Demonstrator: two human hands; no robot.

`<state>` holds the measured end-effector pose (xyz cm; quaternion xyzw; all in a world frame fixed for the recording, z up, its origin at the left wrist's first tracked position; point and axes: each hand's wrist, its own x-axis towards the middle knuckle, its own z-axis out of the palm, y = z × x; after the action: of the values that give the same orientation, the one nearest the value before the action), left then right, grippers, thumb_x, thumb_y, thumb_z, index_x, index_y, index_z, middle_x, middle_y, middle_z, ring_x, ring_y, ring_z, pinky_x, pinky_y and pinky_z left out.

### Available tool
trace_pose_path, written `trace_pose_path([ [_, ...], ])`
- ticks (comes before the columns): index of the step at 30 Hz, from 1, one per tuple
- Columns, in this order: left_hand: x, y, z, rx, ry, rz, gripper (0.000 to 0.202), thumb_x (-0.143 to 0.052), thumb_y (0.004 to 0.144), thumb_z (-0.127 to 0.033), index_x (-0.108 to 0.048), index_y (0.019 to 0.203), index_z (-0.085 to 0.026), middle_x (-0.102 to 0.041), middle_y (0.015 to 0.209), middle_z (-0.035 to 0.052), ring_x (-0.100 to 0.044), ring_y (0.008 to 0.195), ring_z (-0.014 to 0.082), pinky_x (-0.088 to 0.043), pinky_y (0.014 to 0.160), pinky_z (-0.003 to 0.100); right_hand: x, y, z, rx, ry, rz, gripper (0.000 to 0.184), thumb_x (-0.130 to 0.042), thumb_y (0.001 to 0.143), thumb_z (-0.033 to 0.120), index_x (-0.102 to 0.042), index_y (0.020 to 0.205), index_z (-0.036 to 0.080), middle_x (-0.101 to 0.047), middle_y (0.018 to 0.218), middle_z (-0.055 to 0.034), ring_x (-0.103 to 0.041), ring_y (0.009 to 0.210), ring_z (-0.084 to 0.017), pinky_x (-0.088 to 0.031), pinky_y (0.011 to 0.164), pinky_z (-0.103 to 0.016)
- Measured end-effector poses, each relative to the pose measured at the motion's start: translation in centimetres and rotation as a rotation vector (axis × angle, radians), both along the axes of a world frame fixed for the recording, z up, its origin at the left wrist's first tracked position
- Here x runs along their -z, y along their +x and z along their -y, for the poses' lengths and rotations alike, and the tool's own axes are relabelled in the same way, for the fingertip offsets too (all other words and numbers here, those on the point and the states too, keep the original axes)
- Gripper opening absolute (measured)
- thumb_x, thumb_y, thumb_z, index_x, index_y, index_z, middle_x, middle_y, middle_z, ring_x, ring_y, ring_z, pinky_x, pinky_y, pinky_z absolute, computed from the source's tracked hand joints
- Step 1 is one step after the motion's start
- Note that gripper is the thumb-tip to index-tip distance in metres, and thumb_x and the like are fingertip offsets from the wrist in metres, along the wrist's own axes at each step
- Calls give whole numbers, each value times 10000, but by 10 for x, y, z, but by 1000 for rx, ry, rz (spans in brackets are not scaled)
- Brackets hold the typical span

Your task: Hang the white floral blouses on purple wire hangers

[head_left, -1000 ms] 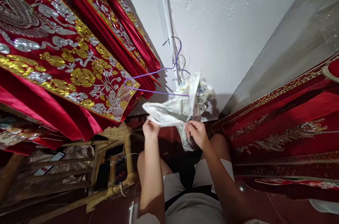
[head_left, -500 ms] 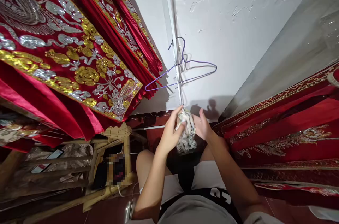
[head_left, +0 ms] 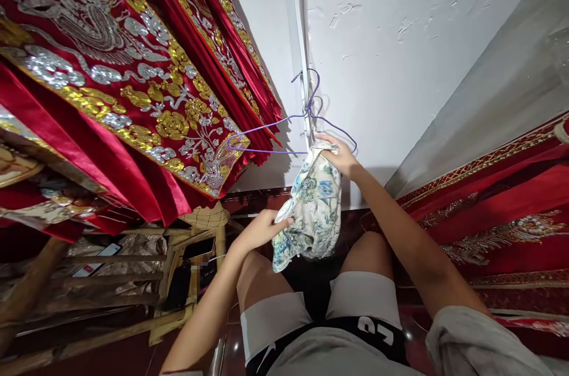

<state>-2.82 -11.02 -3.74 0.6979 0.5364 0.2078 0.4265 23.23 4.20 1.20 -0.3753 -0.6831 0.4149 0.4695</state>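
Observation:
A white floral cloth (head_left: 313, 207) with blue and green print hangs between my hands. My right hand (head_left: 338, 156) is raised and closed on its top edge, just below a purple wire hanger (head_left: 284, 136) that hangs from a hook on the white wall. My left hand (head_left: 262, 229) is lower and pinches the cloth's left edge. My knees and white shorts (head_left: 311, 311) are below.
Red garments (head_left: 133, 85) with gold and silver embroidery hang at the left, more red embroidered cloth (head_left: 489, 228) at the right. A bamboo rack (head_left: 178, 281) with a phone on it stands lower left. A white pipe (head_left: 302, 38) runs up the wall.
The cloth, bunched between both hands half a second ago, now hangs opened out. My right hand has risen to the hanger and my left hand has dropped lower.

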Motion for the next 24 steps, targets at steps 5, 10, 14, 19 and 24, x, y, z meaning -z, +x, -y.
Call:
trace_pose_path([
  [5, -21, -31, -1, -193, 43, -86, 416, -801, 686, -373, -516, 426, -217, -436, 406, -18, -303, 390, 111, -190, 470, 263, 35, 8, -11, 67, -39, 129, 224, -609, 809, 400, -570, 691, 213, -596, 721, -20, -516, 728, -194, -440, 737, -327],
  [10, -50, -40, -30, -355, 392, -57, 197, -767, 630, -295, -619, 510, -247, -678, 658, 74, -535, 561, 211, -363, 578, 289, 24, 49, 17, 214, -33, 136, 330, -624, 803, 372, -413, 597, 223, -375, 584, 38, -349, 618, -137, -281, 568, -288],
  [14, -81, -40, -68, -242, 377, -321, 218, -649, 742, -313, -583, 548, -239, -600, 575, 41, -501, 529, 210, -384, 612, 314, 1, 73, 34, 219, -45, 114, 365, -648, 797, 399, -397, 597, 224, -356, 607, 38, -337, 633, -135, -267, 578, -292],
  [19, -114, -12, -91, -45, 598, -276, 89, -571, 739, -192, -593, 654, -202, -689, 858, 86, -613, 775, 248, -462, 785, 344, -2, 78, 38, 162, 29, 197, 379, -623, 801, 412, -384, 572, 227, -347, 583, 35, -323, 614, -137, -276, 582, -296],
  [24, -118, 17, -98, -64, 761, -50, 377, -515, 814, -127, -660, 1158, -182, -712, 1137, 91, -657, 983, 241, -479, 962, 373, 2, 68, 55, 100, 119, 214, 132, -597, 808, 325, -655, 760, 216, -465, 569, 23, -428, 600, -166, -362, 592, -301],
])
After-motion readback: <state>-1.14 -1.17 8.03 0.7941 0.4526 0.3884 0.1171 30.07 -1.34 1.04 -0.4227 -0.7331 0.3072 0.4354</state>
